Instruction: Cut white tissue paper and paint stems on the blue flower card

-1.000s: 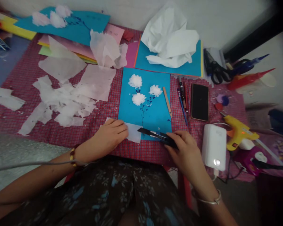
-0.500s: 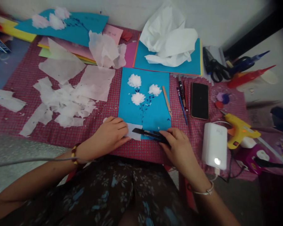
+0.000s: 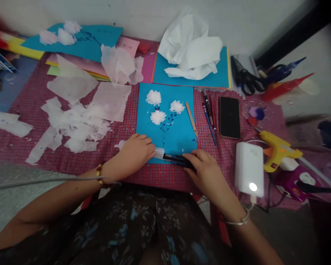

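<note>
My left hand (image 3: 134,154) grips a strip of white tissue paper (image 3: 159,153), its fingers close together over the strip's left part. Closed around a black stapler (image 3: 176,159), my right hand (image 3: 205,167) holds its far end level with the strip. The stapler's tip meets the strip's right end. Beneath both lies a blue sheet of paper (image 3: 182,136) with three white paper flowers (image 3: 157,117) and painted dark blue stems. A flat wooden stick (image 3: 191,117) rests on the sheet's right side.
Torn tissue pieces (image 3: 71,125) spread over the checked cloth at left. Crumpled white paper (image 3: 190,48) lies behind. Brushes (image 3: 209,114), a phone (image 3: 230,117), a white power bank (image 3: 249,169) and a yellow glue gun (image 3: 278,147) are at right. A grey cable (image 3: 44,182) crosses my left forearm.
The stapler's tip now overlaps the paper strip's right end. My left hand has shifted right with the strip, and the whole view has shifted slightly.
</note>
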`<state>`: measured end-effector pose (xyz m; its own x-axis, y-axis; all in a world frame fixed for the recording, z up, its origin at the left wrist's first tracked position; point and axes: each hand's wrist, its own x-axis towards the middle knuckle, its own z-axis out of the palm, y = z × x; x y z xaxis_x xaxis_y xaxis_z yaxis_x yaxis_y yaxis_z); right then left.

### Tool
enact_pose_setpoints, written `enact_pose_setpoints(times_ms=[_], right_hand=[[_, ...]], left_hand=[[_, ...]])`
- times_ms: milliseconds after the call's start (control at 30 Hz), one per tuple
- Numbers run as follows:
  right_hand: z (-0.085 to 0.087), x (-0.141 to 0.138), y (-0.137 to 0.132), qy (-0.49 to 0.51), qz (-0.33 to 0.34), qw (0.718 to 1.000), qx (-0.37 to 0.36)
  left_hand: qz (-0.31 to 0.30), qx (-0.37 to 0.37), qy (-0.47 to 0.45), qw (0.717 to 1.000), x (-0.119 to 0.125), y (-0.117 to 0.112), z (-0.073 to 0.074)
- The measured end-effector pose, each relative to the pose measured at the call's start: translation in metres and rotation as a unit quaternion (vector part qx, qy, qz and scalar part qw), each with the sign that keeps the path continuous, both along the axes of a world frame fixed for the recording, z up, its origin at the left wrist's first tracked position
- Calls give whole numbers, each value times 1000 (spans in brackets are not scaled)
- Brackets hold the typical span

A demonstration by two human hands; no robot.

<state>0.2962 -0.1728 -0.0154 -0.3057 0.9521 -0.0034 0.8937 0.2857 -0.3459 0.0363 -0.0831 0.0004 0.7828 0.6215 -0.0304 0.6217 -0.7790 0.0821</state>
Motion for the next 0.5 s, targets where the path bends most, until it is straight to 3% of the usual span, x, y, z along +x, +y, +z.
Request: enact_pose_setpoints(times_ms=[267, 500], right_hand=[[2, 3, 3, 26, 16, 999, -11], [1, 6, 5, 40, 27, 999, -15]], left_hand=[[10, -25, 47, 999, 9, 6, 4], [0, -4, 32, 999, 9, 4, 1]])
